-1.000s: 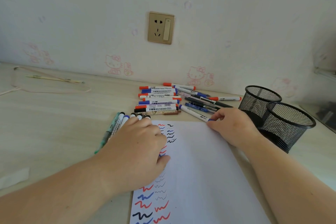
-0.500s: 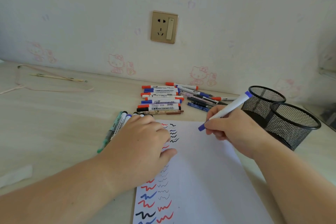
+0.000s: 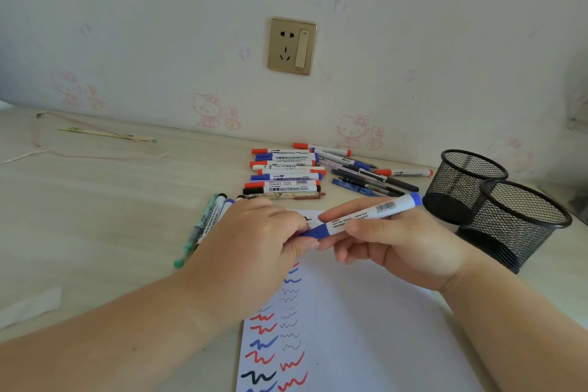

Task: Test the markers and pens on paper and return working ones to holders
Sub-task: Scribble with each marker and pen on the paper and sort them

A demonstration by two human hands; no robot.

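Note:
A white marker with a blue cap (image 3: 366, 216) is held above the white paper (image 3: 366, 328). My right hand (image 3: 401, 242) grips its barrel. My left hand (image 3: 254, 245) pinches the blue cap end. The paper carries red, blue and black test squiggles down its left side. A pile of markers and pens (image 3: 302, 175) lies behind the paper. Several more pens (image 3: 206, 223) lie to the left of my left hand. Two black mesh holders (image 3: 515, 223) stand at the right; I see nothing inside them.
A gold wall socket (image 3: 292, 45) sits on the wall above the pile. A thin stick (image 3: 105, 134) and a pink cord (image 3: 63, 149) lie at the far left of the wooden desk (image 3: 95, 216). A strip of white tape (image 3: 28, 305) is at the left edge.
My right hand picked a blue-capped marker from the pile and brought it over the paper. My left hand lifted off the paper and took hold of the cap end.

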